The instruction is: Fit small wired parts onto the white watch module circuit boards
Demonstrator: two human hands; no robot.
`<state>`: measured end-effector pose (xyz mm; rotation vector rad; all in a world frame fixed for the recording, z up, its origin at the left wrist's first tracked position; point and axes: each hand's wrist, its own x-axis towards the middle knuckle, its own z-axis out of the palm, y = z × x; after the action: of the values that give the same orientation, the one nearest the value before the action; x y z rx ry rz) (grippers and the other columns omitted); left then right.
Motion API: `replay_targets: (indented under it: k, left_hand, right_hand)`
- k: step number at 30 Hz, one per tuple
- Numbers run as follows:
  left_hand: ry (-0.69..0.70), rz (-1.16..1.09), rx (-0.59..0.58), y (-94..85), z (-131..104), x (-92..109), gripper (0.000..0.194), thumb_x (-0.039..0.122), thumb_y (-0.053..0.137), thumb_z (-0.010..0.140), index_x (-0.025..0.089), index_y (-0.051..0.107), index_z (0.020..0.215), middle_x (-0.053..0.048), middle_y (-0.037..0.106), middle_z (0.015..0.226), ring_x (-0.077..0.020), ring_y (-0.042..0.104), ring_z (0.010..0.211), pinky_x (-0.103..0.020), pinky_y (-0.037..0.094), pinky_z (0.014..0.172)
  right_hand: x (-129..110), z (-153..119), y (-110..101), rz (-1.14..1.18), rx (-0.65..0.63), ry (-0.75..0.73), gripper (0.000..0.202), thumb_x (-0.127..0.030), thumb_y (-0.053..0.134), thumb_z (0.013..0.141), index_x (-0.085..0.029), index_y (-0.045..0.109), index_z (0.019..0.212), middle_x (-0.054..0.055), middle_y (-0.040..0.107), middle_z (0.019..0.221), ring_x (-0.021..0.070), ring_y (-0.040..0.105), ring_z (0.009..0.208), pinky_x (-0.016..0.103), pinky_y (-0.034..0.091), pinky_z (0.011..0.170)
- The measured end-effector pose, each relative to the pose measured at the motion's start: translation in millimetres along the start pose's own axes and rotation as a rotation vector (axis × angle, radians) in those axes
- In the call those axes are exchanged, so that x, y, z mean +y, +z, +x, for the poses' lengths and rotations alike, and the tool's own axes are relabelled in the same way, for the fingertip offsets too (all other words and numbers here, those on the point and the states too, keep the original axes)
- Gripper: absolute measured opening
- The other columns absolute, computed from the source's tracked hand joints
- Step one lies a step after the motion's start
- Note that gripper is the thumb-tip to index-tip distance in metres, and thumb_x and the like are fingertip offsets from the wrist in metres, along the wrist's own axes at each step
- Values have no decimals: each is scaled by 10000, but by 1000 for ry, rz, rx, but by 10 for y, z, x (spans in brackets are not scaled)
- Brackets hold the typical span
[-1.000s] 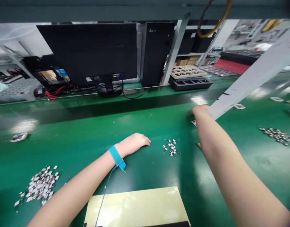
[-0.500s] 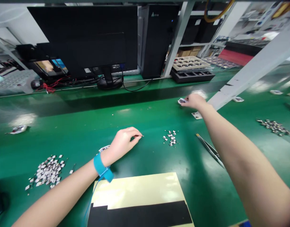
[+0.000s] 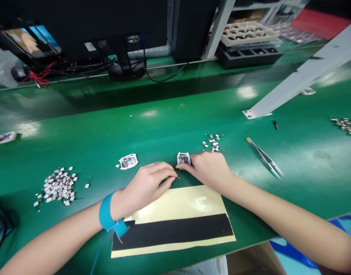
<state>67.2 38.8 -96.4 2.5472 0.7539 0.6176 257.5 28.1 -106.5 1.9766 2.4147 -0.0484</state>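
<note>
My right hand grips a small white watch-shaped case with electronic parts inside, its thumb along the near edge. Close by on the left, my left hand wears a ring and a blue wrist strap. Its thumb and fingers pinch a tiny piece with a copper-coloured tip, too small to name. A second white watch case lies on the green mat behind my left hand. Beyond my right hand is a small cluster of square metal components.
A larger pile of square components lies at left. Tweezers rest on the right, near a slanted white post. A yellow sheet with a black strip lies in front. A monitor stand and trays stand behind.
My right hand has brought the white watch case from beside the post to the middle, near my left hand. My left hand keeps its pinch and sits slightly nearer the yellow sheet. The view has tilted down.
</note>
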Motion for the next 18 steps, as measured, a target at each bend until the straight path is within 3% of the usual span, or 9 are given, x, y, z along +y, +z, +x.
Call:
replay_targets:
  k: [3,5,8,10,13,15,18]
  left_hand:
    - [80,51,-78,19,-27,43,161,147,418,849,137,576,823,-41,650,837,-137,603,768,-248,494,688]
    - [99,92,-110,45,-10,59,171,138,399,852,138,567,820,-43,649,863,-144,605,805,-255,504,711]
    - [153,201,-120,147,45,62,150,92,409,831,116,555,857,-77,637,963,-178,592,929,-286,506,798]
    - [197,303,-140,232,76,55,157,53,424,805,92,551,889,-108,630,983,-205,588,951,-320,501,829]
    - [217,408,-178,316,80,44,154,43,435,792,80,552,885,-110,645,887,-211,615,856,-338,515,797]
    - [231,416,-177,323,55,33,144,58,433,805,84,551,884,-108,643,906,-206,616,857,-330,519,795]
    - [270,374,-157,268,9,-13,157,75,412,832,84,545,916,-115,626,1012,-204,594,951,-315,510,832]
  right_hand:
    - [197,115,-79,33,23,-231,183,-334,600,762,-250,636,920,11,635,863,146,561,734,234,319,525]
    - [301,191,-95,45,62,-471,276,-219,572,789,-337,579,1038,-41,592,1007,110,526,777,216,332,574]
    - [340,256,-59,-16,137,-700,208,-179,498,830,-289,613,963,-29,598,913,106,489,714,231,313,581]
    - [315,254,-31,-79,186,-756,164,-201,482,842,-247,625,905,-11,594,793,111,466,661,251,283,566]
    - [273,211,-14,-98,202,-796,173,-212,477,846,-236,596,969,-11,586,751,104,443,606,261,243,540]
    - [258,187,-10,-63,183,-790,176,-202,482,843,-245,588,976,-18,587,769,100,450,611,256,243,542]
    - [247,185,3,-10,143,-759,144,-185,466,845,-217,606,834,-21,579,743,107,474,641,251,261,547]
